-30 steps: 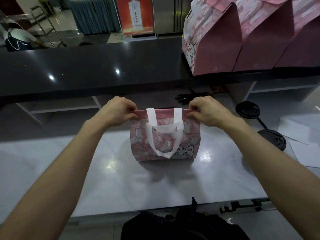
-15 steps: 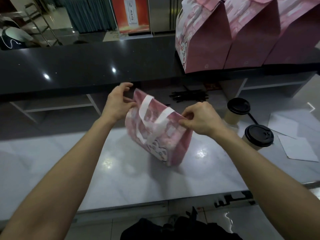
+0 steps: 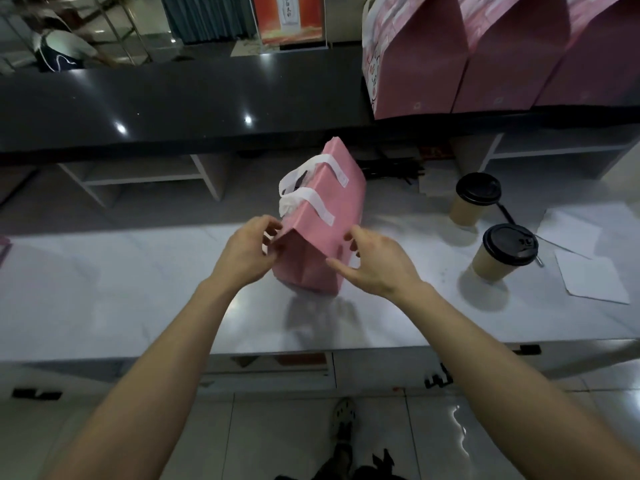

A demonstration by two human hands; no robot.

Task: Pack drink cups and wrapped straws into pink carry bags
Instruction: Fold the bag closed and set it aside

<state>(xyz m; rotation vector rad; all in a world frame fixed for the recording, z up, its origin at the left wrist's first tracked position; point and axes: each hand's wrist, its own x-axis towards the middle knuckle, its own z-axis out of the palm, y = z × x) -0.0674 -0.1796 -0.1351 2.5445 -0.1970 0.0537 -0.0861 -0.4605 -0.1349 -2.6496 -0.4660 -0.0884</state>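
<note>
Pink carry bag (image 3: 322, 216) upright mid-bench (image 3: 138, 289), mouth closed, near end pinched by left hand (image 3: 247, 252), right hand (image 3: 375, 263) loosely spread against its side; bag-opening step, probably; next: spread mouth, fetch lidded cups (image 3: 476, 199).

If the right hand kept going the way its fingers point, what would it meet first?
The right hand points up-left at the small pink fabric carry bag with white handles; its fingertips already look at the bag's near side, though contact is unclear.

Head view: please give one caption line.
Both hands, left and right, handle a pink bag beside two lidded cups.
</note>
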